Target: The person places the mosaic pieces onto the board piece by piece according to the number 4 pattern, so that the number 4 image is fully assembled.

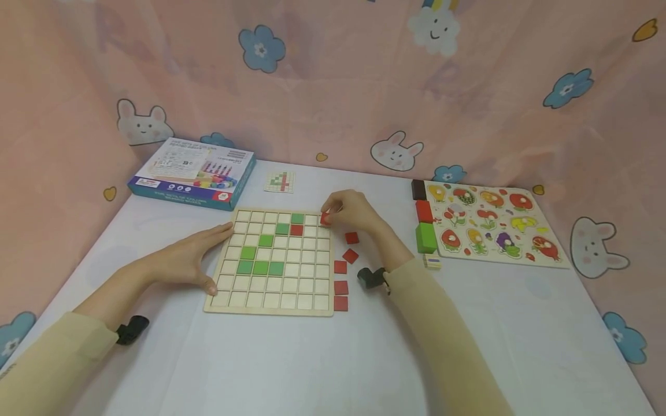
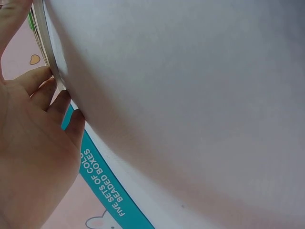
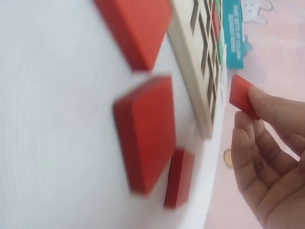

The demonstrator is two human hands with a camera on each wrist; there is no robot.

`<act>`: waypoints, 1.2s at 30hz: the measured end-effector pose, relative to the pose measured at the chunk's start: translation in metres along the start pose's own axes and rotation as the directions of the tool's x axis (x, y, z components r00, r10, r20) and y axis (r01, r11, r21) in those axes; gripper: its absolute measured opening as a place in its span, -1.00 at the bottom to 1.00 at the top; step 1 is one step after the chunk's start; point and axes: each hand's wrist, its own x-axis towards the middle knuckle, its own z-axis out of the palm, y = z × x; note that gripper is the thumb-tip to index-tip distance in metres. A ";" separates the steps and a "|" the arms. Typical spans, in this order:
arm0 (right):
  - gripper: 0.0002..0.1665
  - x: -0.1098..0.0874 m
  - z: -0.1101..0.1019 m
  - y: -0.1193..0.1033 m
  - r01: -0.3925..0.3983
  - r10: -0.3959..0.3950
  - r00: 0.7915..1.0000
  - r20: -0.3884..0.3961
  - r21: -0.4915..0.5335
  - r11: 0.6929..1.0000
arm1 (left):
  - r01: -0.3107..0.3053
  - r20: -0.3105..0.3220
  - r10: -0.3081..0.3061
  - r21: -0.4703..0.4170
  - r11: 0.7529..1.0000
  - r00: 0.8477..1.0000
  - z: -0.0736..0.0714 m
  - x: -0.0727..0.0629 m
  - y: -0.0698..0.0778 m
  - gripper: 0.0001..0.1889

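A wooden grid board (image 1: 307,301) lies on the table with several green tiles (image 1: 261,267) and one red tile (image 1: 296,230) set in its squares. Between thumb and fingers, my right hand (image 1: 355,210) pinches another red tile (image 3: 242,95) close over the board's far right corner. On the board's left side rests my left hand (image 1: 182,257), fingers straight and spread, thumb near the front left corner. In the left wrist view its fingertips (image 2: 62,102) touch the board's edge. Several loose red tiles (image 1: 340,287) lie in a rough column along the board's right side.
A small pattern card (image 1: 280,181) lies behind the board, beside a boxed toy set (image 1: 192,172) at the back left. To the right are a fruit puzzle board (image 1: 494,225) and a black block (image 1: 418,189), a red block (image 1: 424,211) and a green block (image 1: 425,237).
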 end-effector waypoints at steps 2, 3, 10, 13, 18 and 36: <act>-0.84 0.001 0.005 -0.006 0.015 -0.015 1.000 0.017 0.005 1.000 | -0.001 0.000 0.001 -0.001 1.000 1.000 0.000 0.000 0.000 0.45; -0.85 0.001 0.007 -0.010 0.021 -0.021 0.999 0.027 0.007 1.000 | -0.001 0.000 0.001 -0.002 1.000 1.000 0.000 0.000 0.000 0.45; -0.86 0.004 0.023 -0.028 0.073 -0.075 0.991 0.114 0.023 0.997 | 0.000 -0.002 0.000 0.002 1.000 1.000 0.000 0.001 0.000 0.45; -0.87 0.005 0.030 -0.033 0.094 -0.095 0.985 0.145 0.015 0.995 | -0.002 -0.001 0.003 0.008 1.000 1.000 0.000 0.001 0.000 0.45; -0.90 0.005 0.038 -0.040 0.122 -0.116 0.978 0.173 -0.027 0.992 | -0.005 0.000 0.005 0.007 1.000 1.000 0.000 0.001 0.000 0.45; -0.91 -0.001 0.042 -0.045 0.129 -0.111 0.977 0.182 -0.086 0.988 | 0.001 0.000 -0.001 0.004 1.000 1.000 0.000 0.001 0.000 0.45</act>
